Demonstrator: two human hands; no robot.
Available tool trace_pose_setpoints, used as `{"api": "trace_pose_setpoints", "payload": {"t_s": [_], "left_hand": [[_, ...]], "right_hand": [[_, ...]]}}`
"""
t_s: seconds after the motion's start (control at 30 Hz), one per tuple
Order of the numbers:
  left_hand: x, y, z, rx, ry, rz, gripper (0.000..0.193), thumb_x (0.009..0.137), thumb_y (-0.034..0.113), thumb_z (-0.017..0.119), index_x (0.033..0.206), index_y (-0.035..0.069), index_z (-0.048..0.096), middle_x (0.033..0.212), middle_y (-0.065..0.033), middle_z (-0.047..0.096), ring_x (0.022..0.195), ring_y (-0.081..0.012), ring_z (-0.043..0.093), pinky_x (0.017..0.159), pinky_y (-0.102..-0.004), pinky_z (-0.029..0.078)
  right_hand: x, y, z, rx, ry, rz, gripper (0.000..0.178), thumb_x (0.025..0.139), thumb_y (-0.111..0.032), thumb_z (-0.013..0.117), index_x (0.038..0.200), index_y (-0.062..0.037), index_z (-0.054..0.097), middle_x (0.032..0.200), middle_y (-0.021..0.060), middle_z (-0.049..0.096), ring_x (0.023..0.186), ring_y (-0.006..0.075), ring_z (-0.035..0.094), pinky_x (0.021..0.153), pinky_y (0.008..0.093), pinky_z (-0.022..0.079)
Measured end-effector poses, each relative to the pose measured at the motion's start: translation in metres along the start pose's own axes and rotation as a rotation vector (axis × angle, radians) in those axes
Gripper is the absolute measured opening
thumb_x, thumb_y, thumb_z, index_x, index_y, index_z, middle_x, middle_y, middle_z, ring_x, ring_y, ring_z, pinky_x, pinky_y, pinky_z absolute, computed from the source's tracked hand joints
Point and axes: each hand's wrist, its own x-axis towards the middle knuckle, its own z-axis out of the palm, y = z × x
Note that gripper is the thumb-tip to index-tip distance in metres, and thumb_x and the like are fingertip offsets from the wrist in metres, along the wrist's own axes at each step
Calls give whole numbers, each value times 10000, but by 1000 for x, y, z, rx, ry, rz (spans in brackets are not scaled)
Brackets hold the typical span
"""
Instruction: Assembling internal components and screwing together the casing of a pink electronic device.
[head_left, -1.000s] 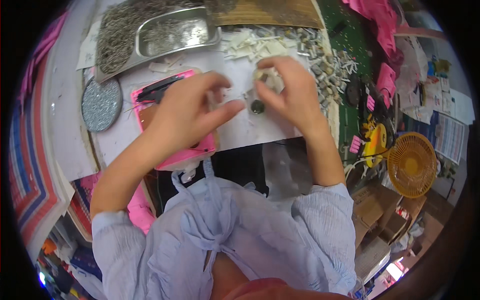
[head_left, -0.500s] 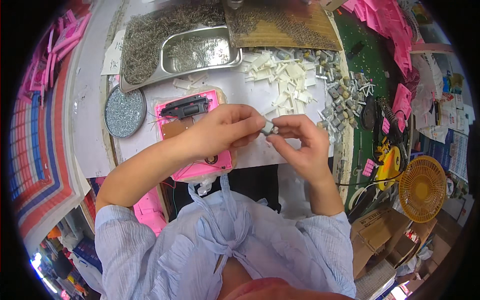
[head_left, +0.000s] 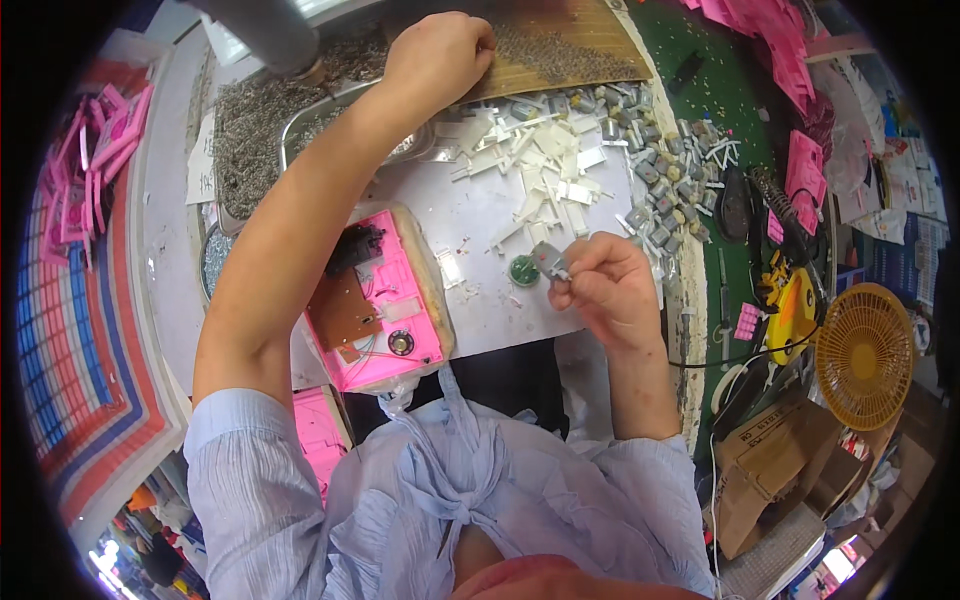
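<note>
My right hand [head_left: 612,285] pinches a small grey motor [head_left: 548,260] between thumb and fingers, above the white worktop. Beside the motor lies a small round green piece [head_left: 523,270]. My left arm stretches far forward, and my left hand [head_left: 440,58] is curled closed at the left part of a tan board [head_left: 590,30] strewn with small metal parts. Its fingertips are hidden, so what they hold cannot be made out. Under that forearm sits a pink plastic case [head_left: 425,345] with a brown board, a black part, wires and a small round speaker [head_left: 400,343].
White plastic pieces [head_left: 540,165] lie heaped mid-table, with grey motors [head_left: 665,170] piled to their right. A metal tray [head_left: 290,150] and a mass of tiny metal parts [head_left: 248,150] are behind my left forearm. An orange fan [head_left: 865,340] and a cardboard box [head_left: 770,460] stand right.
My left hand has left the motor and moved forward to the tan board. My right hand keeps the motor, slightly lower. The green piece is now uncovered.
</note>
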Motion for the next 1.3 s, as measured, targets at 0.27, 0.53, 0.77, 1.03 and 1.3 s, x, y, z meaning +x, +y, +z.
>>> {"api": "trace_pose_setpoints", "payload": {"t_s": [0.27, 0.53, 0.77, 1.03, 1.3], "left_hand": [[19, 15, 12, 245, -200, -58, 226, 882, 276, 709, 957, 73, 772, 888, -117, 748, 851, -264, 728, 762, -419, 575], [28, 27, 17, 244, -134, -196, 223, 814, 183, 672, 836, -18, 766, 896, -256, 735, 868, -411, 735, 766, -492, 593], [24, 25, 25, 229, -78, -233, 211, 821, 168, 659, 853, -9, 769, 919, -252, 739, 872, -408, 737, 784, -483, 596], [-16, 63, -27, -321, 124, -95, 160, 812, 170, 700, 853, 18, 724, 851, -200, 728, 783, -415, 706, 713, -485, 562], [-167, 85, -139, -971, -197, -372, 105, 916, 51, 706, 1000, -12, 703, 914, -45, 711, 809, -91, 647, 698, -259, 536]], "right_hand": [[-12, -3, -12, -40, 1, -49, 139, 876, -8, 774, 947, 21, 658, 889, 137, 674, 771, 207, 673, 733, 320, 557], [-19, -11, -7, -102, 42, -59, 157, 860, 10, 782, 952, 36, 657, 904, 147, 689, 786, 207, 675, 738, 321, 556], [-25, -14, -6, -502, 216, -102, 187, 835, 67, 776, 993, 35, 680, 917, 75, 701, 820, 120, 665, 734, 254, 533], [-17, -3, -10, -1222, 157, -14, 345, 841, -14, 740, 1182, -72, 726, 882, 36, 684, 752, 106, 625, 688, 261, 495], [10, 5, 10, -1847, -265, -310, 327, 817, -10, 689, 1135, -81, 703, 856, 112, 652, 775, 293, 650, 710, 380, 531]]}}
